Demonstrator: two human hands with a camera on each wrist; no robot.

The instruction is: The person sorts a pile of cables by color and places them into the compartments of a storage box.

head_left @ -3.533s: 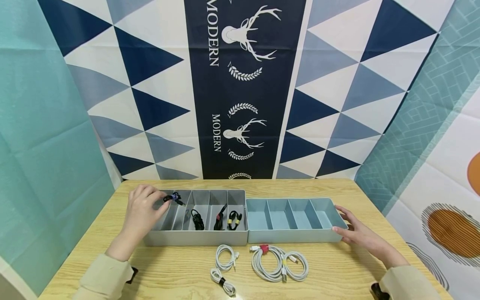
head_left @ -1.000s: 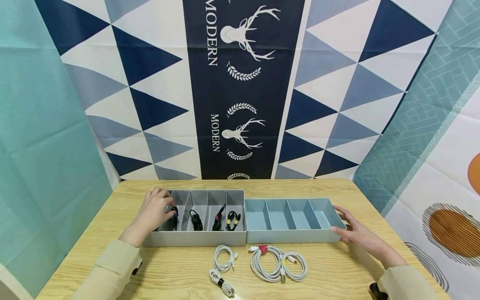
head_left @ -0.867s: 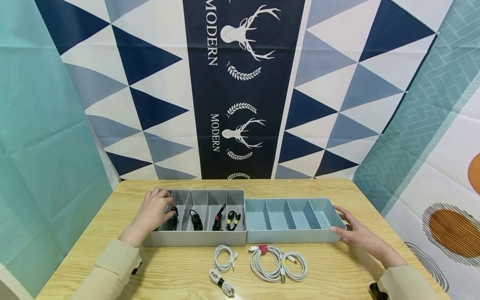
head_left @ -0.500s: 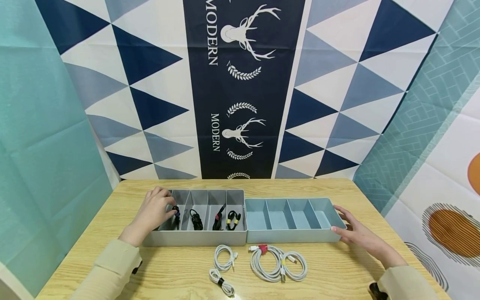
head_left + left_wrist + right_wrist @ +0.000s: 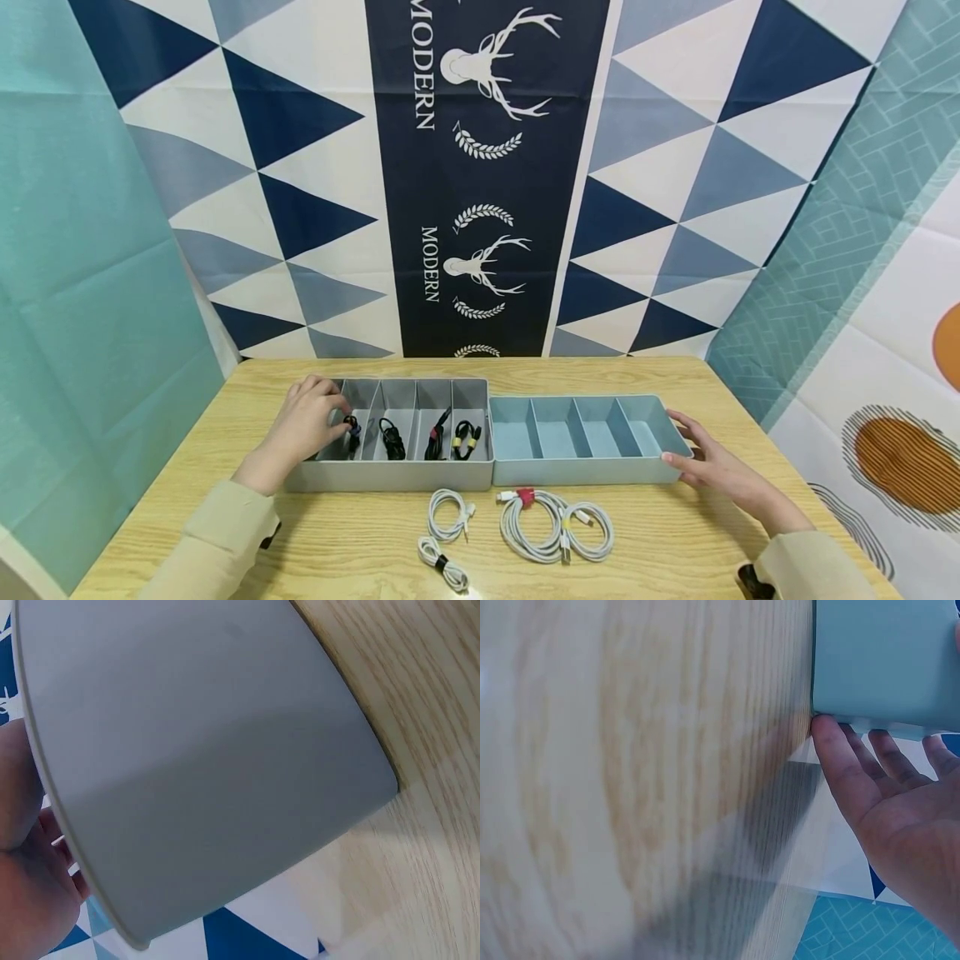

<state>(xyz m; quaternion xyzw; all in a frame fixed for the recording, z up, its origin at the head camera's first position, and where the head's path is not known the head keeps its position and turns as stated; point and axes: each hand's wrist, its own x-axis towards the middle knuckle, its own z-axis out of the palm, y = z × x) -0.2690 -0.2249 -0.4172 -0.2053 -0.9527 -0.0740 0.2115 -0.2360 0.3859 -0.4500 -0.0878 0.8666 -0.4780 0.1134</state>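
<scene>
From the head camera we see a pale wood-grain bench [image 5: 360, 542] carrying two smooth plastic divider trays set end to end. The grey tray [image 5: 397, 477] sits on the left, the light blue tray [image 5: 585, 471] on the right, each split by upright walls into narrow compartments running away from us. The left hand [image 5: 303, 425] reaches over the grey tray's leftmost compartment, fingertips pinching a coiled black cable [image 5: 351, 433] bound with a blue tie; the bundle's long axis runs along the compartment, away from us. Other black cables [image 5: 392, 439] lie in the neighbouring slots. The right hand [image 5: 712, 467] lies flat with straight fingers against the blue tray's right end wall, holding nothing. White coiled cables [image 5: 555, 525] lie loose on the bench in front of the trays.

From the left wrist camera we see the grey tray's matte rounded outer wall [image 5: 202, 765] and part of the hand.

From the right wrist camera we see straight fingers [image 5: 840, 772] touching the blue tray's wall [image 5: 885, 660].
</scene>
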